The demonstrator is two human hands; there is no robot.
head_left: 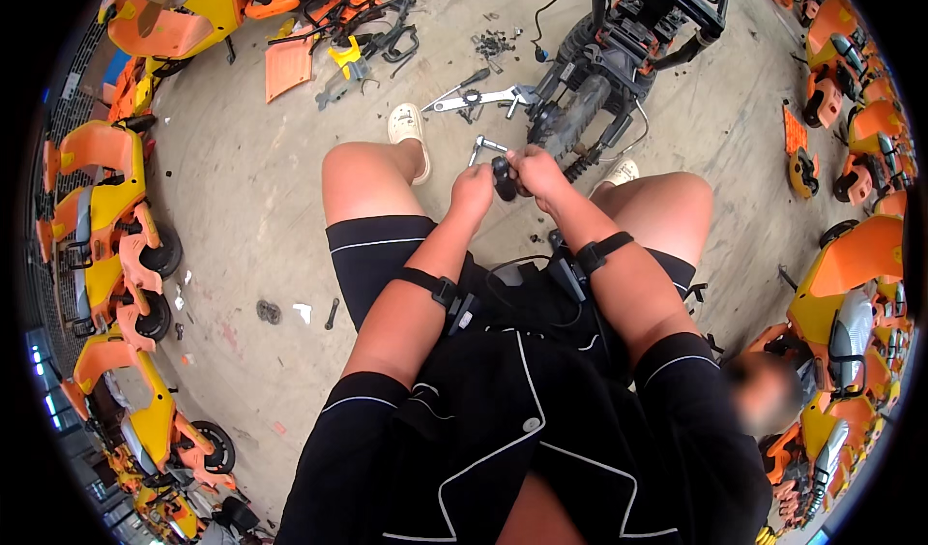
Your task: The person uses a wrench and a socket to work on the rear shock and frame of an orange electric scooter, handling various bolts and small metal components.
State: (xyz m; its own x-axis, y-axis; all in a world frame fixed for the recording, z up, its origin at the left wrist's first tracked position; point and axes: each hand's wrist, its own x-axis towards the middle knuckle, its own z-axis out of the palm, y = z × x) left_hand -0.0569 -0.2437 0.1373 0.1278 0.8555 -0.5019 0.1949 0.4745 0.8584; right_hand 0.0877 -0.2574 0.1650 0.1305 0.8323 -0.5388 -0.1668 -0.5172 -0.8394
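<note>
My left hand (472, 192) is closed in front of my knees, around the lower end of a bent metal socket wrench (480, 143). The wrench's other arm reaches toward my right hand (539, 176), whose fingers are closed on a round black part (502, 170). That part sits between both hands; its exact kind cannot be made out. Just beyond my hands stands a partly stripped scooter (604, 71), its dark tyre (580, 110) pointing toward me and its frame bare. How the black part relates to the scooter is hidden by my fingers.
On the floor past my left foot lie a silver flat bar tool (483, 98), a screwdriver (472, 78) and scattered bolts (495, 44). Orange panels (288, 69) and black brackets (394, 37) lie farther left. Rows of orange-yellow scooters (101, 182) line both sides.
</note>
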